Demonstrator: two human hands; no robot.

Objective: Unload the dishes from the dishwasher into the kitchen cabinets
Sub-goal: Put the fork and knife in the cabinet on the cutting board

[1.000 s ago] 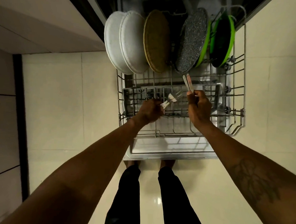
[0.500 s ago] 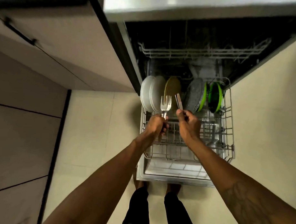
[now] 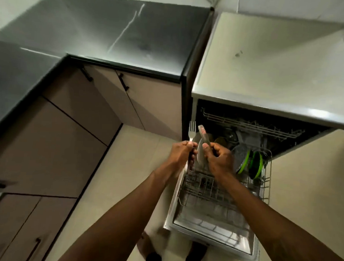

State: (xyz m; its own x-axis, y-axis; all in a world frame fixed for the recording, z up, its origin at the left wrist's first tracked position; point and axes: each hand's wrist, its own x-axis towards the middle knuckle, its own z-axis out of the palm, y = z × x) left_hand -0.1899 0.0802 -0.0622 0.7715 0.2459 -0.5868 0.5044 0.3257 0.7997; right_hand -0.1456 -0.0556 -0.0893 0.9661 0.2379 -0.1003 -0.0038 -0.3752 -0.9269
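Dark worktop, pale wall and cream floor in a kitchen corner.

An L-shaped countertop (image 3: 116, 36) in dark, glossy grey fills the upper left. Its 2 runs meet at an inside corner, one along the left edge and one across the back. Thin bright streaks of reflected light cross the rear run, a dull smudge lies just beside them, and a black strip edges the front. Behind it rises a pale wall (image 3: 17, 2). At the counter's far right corner, thin wires (image 3: 210, 0) show against that wall, too blurred to tell more. Below, the floor (image 3: 127, 164) is laid in large cream tiles with fine grout lines.
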